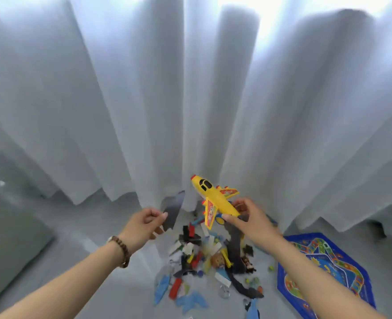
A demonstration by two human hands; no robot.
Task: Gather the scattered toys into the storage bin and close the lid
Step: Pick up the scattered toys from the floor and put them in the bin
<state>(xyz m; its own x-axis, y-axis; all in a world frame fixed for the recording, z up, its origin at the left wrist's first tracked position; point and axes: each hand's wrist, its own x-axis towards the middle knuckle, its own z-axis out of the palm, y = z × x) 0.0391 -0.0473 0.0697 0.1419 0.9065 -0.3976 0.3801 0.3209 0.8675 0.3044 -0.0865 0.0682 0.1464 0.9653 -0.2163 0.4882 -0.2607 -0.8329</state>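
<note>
My right hand [248, 217] grips a yellow toy airplane [214, 198] by its tail end, nose pointing up and left, above the floor. My left hand [145, 221] pinches a dark grey flat track piece [173, 211] by its lower edge. Below both hands a pile of scattered toys [204, 256] lies on the grey floor: coloured bricks, dark track pieces, a doll head [218, 259], blue plastic shapes [161, 288] and small balls. No storage bin is in view.
White curtains [190, 100] hang down to the floor right behind the pile. A blue hexagonal game board [324, 272] lies on the floor at the right. A grey surface [8, 226] stands at the left edge.
</note>
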